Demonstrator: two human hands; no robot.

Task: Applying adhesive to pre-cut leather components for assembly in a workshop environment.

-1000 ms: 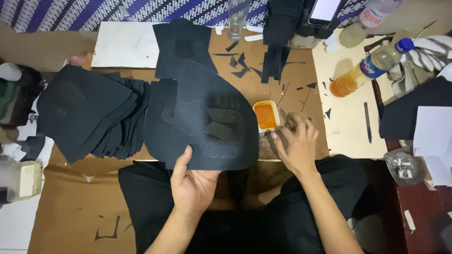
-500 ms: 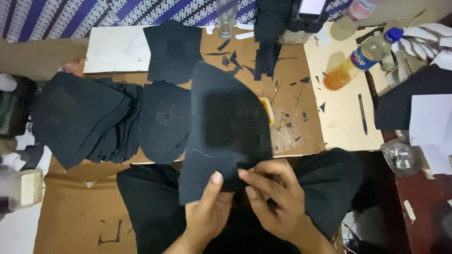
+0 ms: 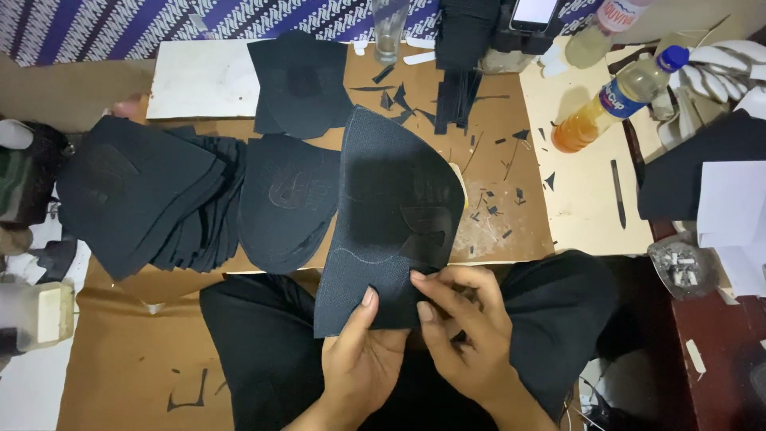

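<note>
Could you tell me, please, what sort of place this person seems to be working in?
Probably a small craft workshop for cutting fabric parts. Both hands, left hand and right hand, hold a black cut fabric piece; stacks of like pieces and black offcuts lie on the cardboard-covered worktop.

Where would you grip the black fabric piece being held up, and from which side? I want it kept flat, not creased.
Probably its lower edge, from the person's own side. The black fabric piece is a thin flat panel with a curved right side and its near edge off the board. There the left hand and right hand pinch it with thumbs on top; two spread pinches should keep it flat.
</note>
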